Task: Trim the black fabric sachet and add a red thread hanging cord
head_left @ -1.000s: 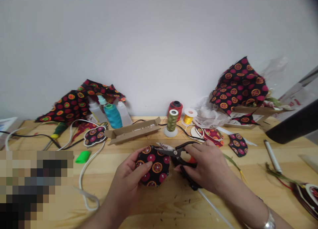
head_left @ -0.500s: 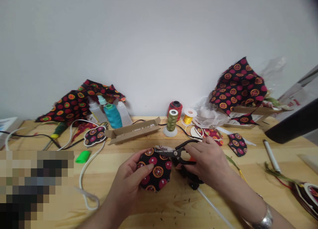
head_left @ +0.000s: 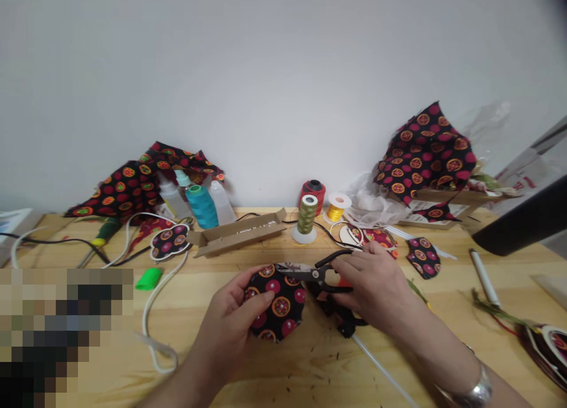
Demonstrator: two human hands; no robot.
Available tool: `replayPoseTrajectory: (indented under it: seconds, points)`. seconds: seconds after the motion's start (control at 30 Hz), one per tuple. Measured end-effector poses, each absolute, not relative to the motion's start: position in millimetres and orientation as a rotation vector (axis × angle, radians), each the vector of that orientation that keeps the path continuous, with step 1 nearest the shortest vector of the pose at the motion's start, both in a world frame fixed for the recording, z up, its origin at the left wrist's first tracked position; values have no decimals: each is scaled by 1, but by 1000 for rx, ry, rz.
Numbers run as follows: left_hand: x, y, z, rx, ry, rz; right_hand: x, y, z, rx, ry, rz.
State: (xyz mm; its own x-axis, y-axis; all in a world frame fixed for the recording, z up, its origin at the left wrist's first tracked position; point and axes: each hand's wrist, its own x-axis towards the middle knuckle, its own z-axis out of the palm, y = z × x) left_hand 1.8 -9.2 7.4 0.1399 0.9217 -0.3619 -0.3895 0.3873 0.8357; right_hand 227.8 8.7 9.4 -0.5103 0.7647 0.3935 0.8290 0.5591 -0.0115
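My left hand point(head_left: 230, 319) grips a round piece covered in black fabric with red and orange dots point(head_left: 279, 304), thumb lying across its front. My right hand point(head_left: 376, 287) is closed round the black handles of a pair of scissors point(head_left: 316, 274). The blades point left and meet the top edge of the fabric piece. Both hands hover just above the wooden table point(head_left: 310, 361).
Thread spools stand behind: olive point(head_left: 306, 218), red point(head_left: 313, 194), yellow point(head_left: 337, 208), teal point(head_left: 201, 206). An open cardboard box point(head_left: 237, 234), a green cap point(head_left: 148, 279), a white cord point(head_left: 153, 313), patterned cloth heaps point(head_left: 425, 151) and small cut fabric shapes point(head_left: 423, 256) surround the hands.
The scissor blades have closed further on the fabric's top edge. My left hand has turned the piece slightly and shifted it a little lower and to the right.
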Motion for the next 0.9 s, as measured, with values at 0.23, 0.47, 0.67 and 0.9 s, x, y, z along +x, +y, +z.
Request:
replayPoseTrajectory:
  seconds: [0.23,0.47,0.67,0.9]
  points:
    - [-2,-5,9,655,1000,1023,232,10,14,-1345,-2419,-189]
    - [-2,-6,7,674,999,1021,228,6,14,-1312,-2460,-131]
    - [0,-9,11,682,1046,1013,230,8,12,-1265,-2485,-154]
    - [2,-10,12,699,1086,1036,231,9,12,-1235,-2487,-173]
